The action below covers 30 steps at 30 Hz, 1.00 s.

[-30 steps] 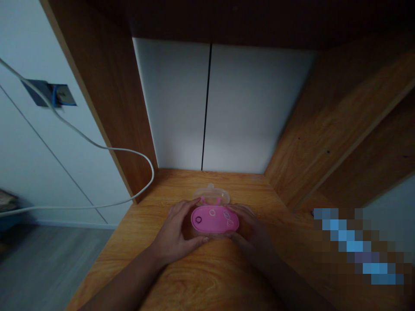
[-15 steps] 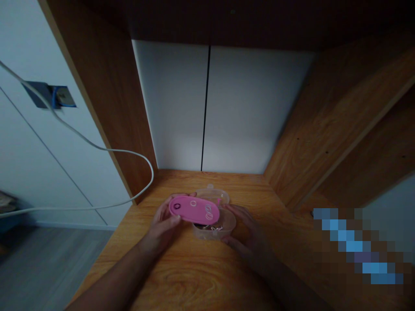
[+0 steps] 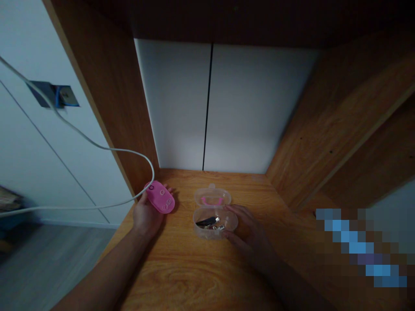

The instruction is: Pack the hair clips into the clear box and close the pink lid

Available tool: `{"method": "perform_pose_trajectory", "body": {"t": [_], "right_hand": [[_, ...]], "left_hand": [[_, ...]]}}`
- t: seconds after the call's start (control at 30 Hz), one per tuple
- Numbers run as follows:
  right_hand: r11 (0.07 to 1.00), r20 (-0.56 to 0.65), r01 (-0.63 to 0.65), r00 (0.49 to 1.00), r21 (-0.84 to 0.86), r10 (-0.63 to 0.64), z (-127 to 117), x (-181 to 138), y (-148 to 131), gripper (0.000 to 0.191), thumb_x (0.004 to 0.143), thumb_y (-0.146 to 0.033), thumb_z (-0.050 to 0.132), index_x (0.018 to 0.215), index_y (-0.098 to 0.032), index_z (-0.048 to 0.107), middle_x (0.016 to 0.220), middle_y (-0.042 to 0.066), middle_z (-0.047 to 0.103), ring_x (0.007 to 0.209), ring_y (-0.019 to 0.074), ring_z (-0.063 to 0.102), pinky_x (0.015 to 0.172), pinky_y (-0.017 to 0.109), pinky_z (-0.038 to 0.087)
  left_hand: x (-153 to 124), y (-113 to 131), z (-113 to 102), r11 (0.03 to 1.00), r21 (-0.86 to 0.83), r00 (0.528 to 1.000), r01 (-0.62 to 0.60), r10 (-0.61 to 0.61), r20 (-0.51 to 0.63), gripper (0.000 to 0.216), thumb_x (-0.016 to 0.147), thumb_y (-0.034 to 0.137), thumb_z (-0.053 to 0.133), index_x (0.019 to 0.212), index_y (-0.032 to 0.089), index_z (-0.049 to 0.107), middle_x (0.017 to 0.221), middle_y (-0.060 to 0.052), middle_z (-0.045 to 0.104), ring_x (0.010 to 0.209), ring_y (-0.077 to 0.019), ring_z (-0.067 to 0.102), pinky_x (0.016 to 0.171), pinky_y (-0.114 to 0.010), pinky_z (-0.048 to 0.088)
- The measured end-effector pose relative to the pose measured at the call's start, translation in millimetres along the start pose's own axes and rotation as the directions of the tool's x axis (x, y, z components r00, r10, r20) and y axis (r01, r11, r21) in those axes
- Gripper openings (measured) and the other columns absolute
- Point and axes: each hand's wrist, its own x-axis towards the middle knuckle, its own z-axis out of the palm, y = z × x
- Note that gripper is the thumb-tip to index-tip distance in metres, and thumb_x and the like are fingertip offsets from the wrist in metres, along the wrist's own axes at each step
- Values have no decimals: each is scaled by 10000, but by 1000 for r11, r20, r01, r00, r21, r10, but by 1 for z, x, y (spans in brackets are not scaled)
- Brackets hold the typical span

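A pink oval tray (image 3: 158,199) with several small rings on it rests in my left hand (image 3: 147,218), which grips it from beneath at the left of the wooden surface. To its right stands a clear plastic box (image 3: 210,235) with its lid (image 3: 212,193) tipped back and a pink handle (image 3: 212,202) on the lid. Inside lie a dark flat item (image 3: 206,222) and small shiny metal pieces (image 3: 219,227), too small to name. My right hand (image 3: 249,235) holds the box's right side between thumb and fingers.
A white cable (image 3: 129,151) loops in from the left and passes close by the tray. Wooden side panels (image 3: 106,103) and a white back wall (image 3: 240,112) enclose the wooden surface (image 3: 181,268). An electrical socket (image 3: 66,96) sits in the left wall.
My left hand has carried the pink tray left, away from above the box, and the box's contents now show. My right hand has stayed at the box's right side.
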Motion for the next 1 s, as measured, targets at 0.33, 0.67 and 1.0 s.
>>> {"method": "perform_pose_trajectory", "body": {"t": [0.33,0.67,1.0], "right_hand": [[1000,-52,25,998,1,-25,-2,4,-5,400,875,-298,669,1265,-294,581,1240,87,647,1162,268,602,992,481,517],[1000,-47,17,999,-10,-18,-1,4,-5,375,883,-270,654,1251,-298,591,1223,78,653,1148,256,605,980,464,522],[999,-54,32,998,-10,-32,-2,5,-4,369,876,-255,657,1238,-303,599,1200,65,664,1127,247,613,961,442,532]], "left_hand": [[1,-12,-1,969,188,985,-161,170,-32,404,1029,423,348,1261,202,594,1018,-82,709,812,-192,713,791,-368,590],[7,-18,-14,898,297,943,-325,331,33,402,927,485,559,1234,232,618,1057,-68,710,896,-191,704,785,-300,560],[0,-12,-7,896,302,945,-326,312,94,483,804,471,702,1205,214,623,955,-37,706,730,-152,665,592,-231,533]]}}
